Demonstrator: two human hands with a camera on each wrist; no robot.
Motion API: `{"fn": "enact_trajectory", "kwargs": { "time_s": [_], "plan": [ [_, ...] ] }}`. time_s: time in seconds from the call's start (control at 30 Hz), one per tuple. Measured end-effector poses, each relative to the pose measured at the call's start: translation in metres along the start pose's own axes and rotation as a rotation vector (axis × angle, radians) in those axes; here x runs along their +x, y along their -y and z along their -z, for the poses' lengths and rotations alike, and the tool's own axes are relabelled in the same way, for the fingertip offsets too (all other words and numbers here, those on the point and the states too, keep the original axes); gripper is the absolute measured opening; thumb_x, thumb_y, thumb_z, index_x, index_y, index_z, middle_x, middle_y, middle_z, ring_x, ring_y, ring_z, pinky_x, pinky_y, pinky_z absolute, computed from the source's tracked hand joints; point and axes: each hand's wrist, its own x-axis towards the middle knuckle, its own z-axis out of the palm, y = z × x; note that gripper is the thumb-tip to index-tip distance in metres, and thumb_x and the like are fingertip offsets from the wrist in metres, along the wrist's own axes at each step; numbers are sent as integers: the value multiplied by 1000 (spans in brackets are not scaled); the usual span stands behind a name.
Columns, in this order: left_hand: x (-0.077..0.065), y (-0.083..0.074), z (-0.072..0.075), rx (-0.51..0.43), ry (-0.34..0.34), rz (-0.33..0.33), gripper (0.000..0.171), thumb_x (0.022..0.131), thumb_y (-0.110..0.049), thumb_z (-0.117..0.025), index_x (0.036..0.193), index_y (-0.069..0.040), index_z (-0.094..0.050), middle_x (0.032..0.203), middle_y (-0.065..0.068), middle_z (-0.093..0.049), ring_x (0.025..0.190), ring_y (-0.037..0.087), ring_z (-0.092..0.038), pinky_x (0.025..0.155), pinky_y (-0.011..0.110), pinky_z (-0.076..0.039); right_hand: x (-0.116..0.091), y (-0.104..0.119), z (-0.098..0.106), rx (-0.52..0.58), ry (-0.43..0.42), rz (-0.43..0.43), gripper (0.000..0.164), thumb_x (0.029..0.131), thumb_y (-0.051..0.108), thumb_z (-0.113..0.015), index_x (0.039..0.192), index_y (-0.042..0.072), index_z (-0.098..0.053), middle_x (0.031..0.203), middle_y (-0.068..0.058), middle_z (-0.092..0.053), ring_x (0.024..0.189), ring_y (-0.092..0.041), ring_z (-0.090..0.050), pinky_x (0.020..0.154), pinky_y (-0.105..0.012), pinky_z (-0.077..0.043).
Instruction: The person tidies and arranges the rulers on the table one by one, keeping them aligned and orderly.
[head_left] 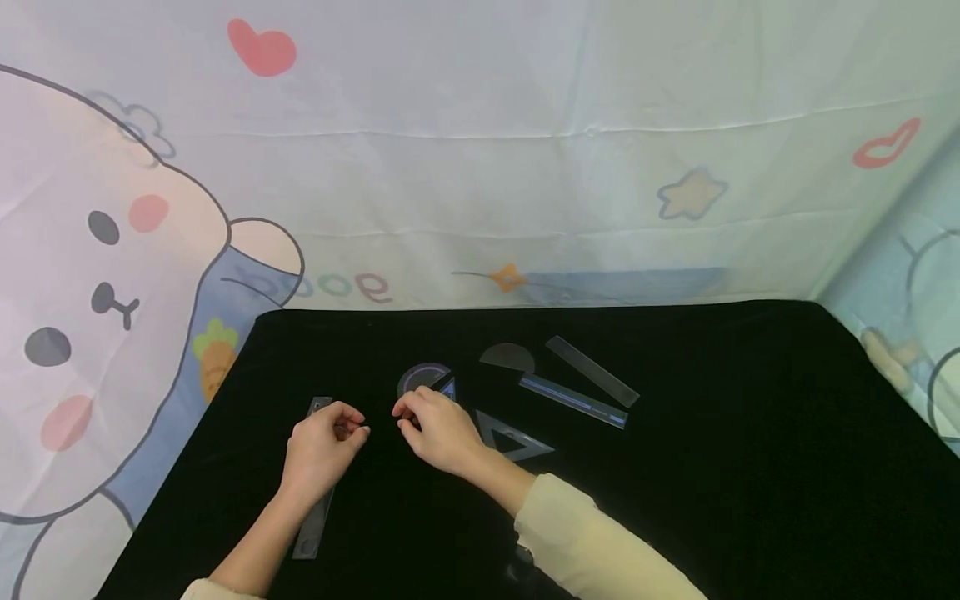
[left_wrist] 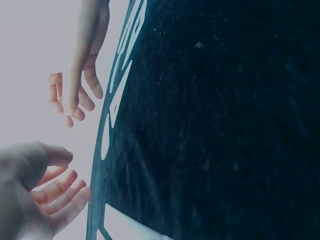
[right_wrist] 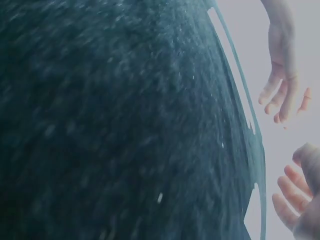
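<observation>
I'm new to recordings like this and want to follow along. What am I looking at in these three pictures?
There is no machine here: a person is using two bare hands, a left hand and a right hand. The widest picture comes from a camera on the head, looking forward and down. The other two come from cameras on the wrists.

On the black surface lie see-through drawing tools, among them a long ruler partly under the left hand and forearm in the head view, a blue-marked ruler, a triangle and a half-round piece, probably a protractor.

Neither hand appears to hold anything; the fingers are loosely bent.
</observation>
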Motion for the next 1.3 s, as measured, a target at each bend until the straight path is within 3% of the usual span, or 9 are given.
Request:
{"fn": "enact_trajectory", "kwargs": {
  "time_s": [0.47,0.73,1.1,1.3],
  "plan": [
    [16,-17,-27,-69,-38,-84,10,79,-12,-69,88,-10,-65,86,3,-63,74,13,-62,64,26,-51,-17,-17,32,-48,22,-14,16,85,21,-63,100,20,-62,93,6,-59,81,-7,-54,65,-16,-46],
    [26,-37,-38,-149,-9,-104,15,80,-12,-69,93,-7,-65,91,5,-62,79,16,-63,67,26,-54,-29,-32,51,-45,-8,-49,23,85,22,-64,107,18,-61,97,5,-59,84,-7,-56,68,-18,-48],
    [40,-61,-58,-197,49,-132,20,82,-18,-68,101,-10,-65,101,6,-61,90,20,-61,74,31,-54,-63,-61,70,52,-87,-273,27,85,21,-64,113,19,-61,103,4,-60,91,-11,-59,77,-25,-50],
    [49,-74,-71,-205,88,-126,24,83,-22,-67,105,-12,-64,104,5,-62,92,20,-61,77,33,-53,-75,-77,79,30,-139,-319,26,85,20,-64,110,17,-62,104,3,-60,91,-15,-60,75,-28,-51]
  ]
}}
